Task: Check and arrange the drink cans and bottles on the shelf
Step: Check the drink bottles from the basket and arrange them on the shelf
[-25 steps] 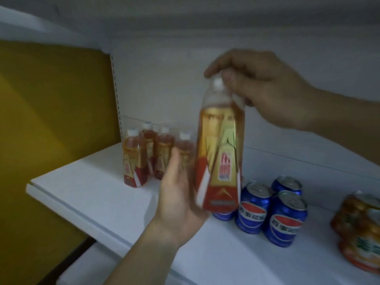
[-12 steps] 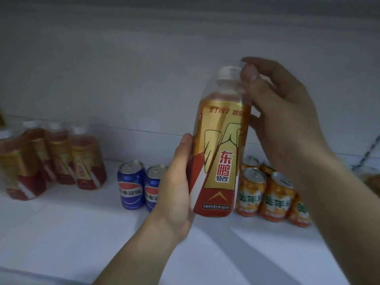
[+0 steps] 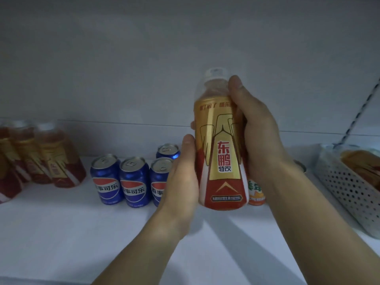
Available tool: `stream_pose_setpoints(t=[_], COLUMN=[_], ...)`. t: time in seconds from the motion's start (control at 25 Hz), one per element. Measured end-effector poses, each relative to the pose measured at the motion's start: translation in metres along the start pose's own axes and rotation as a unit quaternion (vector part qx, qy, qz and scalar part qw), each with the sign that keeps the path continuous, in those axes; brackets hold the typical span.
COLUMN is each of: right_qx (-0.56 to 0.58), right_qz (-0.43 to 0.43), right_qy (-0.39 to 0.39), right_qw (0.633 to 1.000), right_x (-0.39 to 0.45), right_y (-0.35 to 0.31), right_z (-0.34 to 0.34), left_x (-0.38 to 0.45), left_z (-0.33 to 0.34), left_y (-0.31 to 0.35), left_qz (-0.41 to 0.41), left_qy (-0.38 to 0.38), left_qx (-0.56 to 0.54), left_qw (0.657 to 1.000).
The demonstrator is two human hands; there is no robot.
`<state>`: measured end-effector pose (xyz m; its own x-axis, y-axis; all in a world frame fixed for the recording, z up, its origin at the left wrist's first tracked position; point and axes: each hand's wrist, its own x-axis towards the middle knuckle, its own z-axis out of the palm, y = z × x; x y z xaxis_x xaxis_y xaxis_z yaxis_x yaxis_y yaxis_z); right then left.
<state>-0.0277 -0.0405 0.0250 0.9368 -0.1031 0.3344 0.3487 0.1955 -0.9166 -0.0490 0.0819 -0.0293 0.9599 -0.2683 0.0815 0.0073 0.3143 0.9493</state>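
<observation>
Head view: an upright gold-and-red bottle (image 3: 221,153) is grasped between the left hand (image 3: 182,177) and right hand (image 3: 259,132), raised above the white shelf (image 3: 72,233), before blue cans (image 3: 133,182).

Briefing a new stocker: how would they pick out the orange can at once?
On the white shelf, look right of the blue Pepsi cans. The orange can peeks out between the held gold-and-red bottle and the right hand; it alone is orange with green lettering.
</observation>
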Motion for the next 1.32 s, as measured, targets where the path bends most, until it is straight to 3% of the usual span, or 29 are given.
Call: stream_pose_setpoints(t=[0.12, 0.2, 0.32, 0.56, 0.76, 0.92, 1.04, 1.32], right_qx=[-0.017, 0.011, 0.049, 0.031, -0.052, -0.001, -0.043, -0.058], right_qz=[-0.023, 0.022, 0.063, 0.031, -0.051, -0.005, 0.005, -0.065], right_qy=[0.022, -0.014, -0.048, 0.003, 0.034, -0.001, 0.008, 0.083], right_qw=[0.999, 1.000, 0.996, 0.999, 0.997, 1.000, 0.999, 0.993], right_x=[0.001, 0.000, -0.001, -0.004, -0.001, 0.000, 0.000, -0.007], right_y=[0.000, -0.003, -0.010, -0.005, 0.000, -0.006, -0.003, -0.004], right_z=[0.002, 0.000, -0.004, -0.002, -0.007, -0.006, -0.008, -0.003], left_x=[-0.004, -0.004, -0.003, -0.003, -0.002, -0.003, -0.003, -0.006], left_z=[0.006, 0.010, 0.011, 0.010, 0.013, 0.014, 0.015, 0.011], left_y=[-0.001, -0.002, -0.001, 0.001, -0.001, 0.003, 0.000, 0.004], left_qz=[0.053, 0.065, 0.027, 0.019, 0.044, 0.009, -0.008, 0.007], left_qy=[0.004, 0.010, -0.007, -0.024, 0.023, 0.060, 0.069, -0.015], left_qx=[0.029, 0.020, -0.023, -0.001, 0.050, 0.041, 0.045, 0.055], left_qw=[0.998, 0.998, 0.999, 1.000, 0.998, 0.997, 0.997, 0.998])
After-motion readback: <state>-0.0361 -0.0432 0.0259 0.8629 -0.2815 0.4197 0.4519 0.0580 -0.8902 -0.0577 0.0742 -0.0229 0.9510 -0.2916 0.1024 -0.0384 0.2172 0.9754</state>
